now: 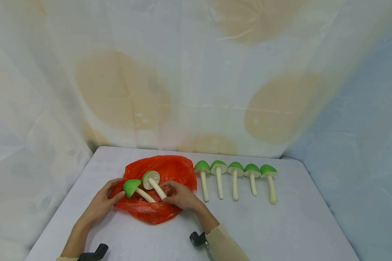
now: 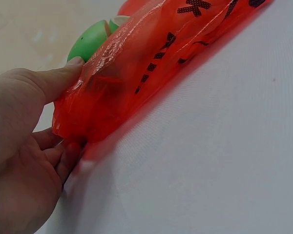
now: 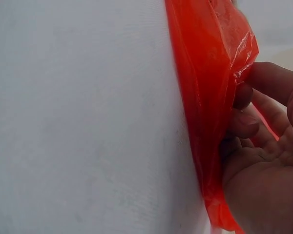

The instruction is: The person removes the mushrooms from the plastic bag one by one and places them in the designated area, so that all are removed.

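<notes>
A red plastic bag (image 1: 153,214) lies with its mouth spread on the left half of the table. Two toy-like mushrooms with green caps and white stems rest in it: the left mushroom (image 1: 131,187) and a second mushroom (image 1: 151,179) showing its pale underside. My left hand (image 1: 102,203) grips the bag's left side, thumb beside the left mushroom's cap and other fingers low against the plastic in the left wrist view. My right hand (image 1: 182,195) holds the bag's right edge with bent fingers (image 3: 246,122), close to the second mushroom's stem end.
Right of the bag, several green-capped mushrooms (image 1: 235,181) lie in a row, caps toward the back. The white table (image 1: 281,232) meets patterned sheeting (image 1: 196,90) behind it and at both sides. Black wrist devices (image 1: 197,239) sit at both sleeves.
</notes>
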`<state>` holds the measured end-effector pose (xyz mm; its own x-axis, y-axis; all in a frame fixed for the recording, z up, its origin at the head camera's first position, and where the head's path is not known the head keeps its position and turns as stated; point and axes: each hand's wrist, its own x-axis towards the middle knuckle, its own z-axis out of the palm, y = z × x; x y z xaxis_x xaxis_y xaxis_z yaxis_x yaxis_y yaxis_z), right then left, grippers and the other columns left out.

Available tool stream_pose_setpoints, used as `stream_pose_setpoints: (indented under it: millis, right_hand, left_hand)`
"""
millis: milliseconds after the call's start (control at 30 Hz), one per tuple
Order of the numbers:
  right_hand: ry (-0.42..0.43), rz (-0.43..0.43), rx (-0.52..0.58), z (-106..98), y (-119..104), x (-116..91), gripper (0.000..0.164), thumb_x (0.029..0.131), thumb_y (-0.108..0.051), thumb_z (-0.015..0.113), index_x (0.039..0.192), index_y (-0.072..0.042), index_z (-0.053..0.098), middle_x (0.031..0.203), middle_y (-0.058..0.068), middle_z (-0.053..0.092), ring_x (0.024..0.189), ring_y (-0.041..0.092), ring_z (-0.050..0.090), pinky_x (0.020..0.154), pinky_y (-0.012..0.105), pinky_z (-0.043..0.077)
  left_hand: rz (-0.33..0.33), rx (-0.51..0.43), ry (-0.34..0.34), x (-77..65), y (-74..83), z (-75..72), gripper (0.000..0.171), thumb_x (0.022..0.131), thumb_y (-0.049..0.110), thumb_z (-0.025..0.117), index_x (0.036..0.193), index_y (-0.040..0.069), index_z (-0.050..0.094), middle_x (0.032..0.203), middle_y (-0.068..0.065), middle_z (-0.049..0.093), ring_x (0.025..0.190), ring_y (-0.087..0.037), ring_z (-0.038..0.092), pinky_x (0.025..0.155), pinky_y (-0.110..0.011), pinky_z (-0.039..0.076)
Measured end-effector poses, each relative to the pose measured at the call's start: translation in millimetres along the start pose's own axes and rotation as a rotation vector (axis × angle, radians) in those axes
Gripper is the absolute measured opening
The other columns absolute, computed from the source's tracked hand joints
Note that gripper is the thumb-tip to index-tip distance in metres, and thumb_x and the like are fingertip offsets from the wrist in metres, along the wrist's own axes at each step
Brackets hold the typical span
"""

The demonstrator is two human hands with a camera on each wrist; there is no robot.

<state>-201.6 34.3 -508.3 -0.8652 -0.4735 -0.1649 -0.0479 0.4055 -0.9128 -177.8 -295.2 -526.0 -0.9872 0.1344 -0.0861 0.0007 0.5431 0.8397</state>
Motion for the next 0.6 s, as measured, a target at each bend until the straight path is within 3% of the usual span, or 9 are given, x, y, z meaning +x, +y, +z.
stream_pose_setpoints:
  millis: [600]
  right_hand:
    - [-0.012, -0.062, 0.153, -7.7, -6.6, -9.1, 0.038, 0.088, -0.016, 0.076, 0.123, -0.025, 0.064, 0.109, 0.002, 0.064, 0.097, 0.02, 0.062, 0.078, 0.03, 0.06]
  left_hand:
    - [-0.003, -0.014, -0.003, -1.3, 1.6, -0.3, 0.074, 0.094, 0.052, 0.065, 0.152, 0.017, 0.037, 0.159, -0.018, 0.033, 0.147, -0.047, 0.026, 0.112, -0.069, 0.028]
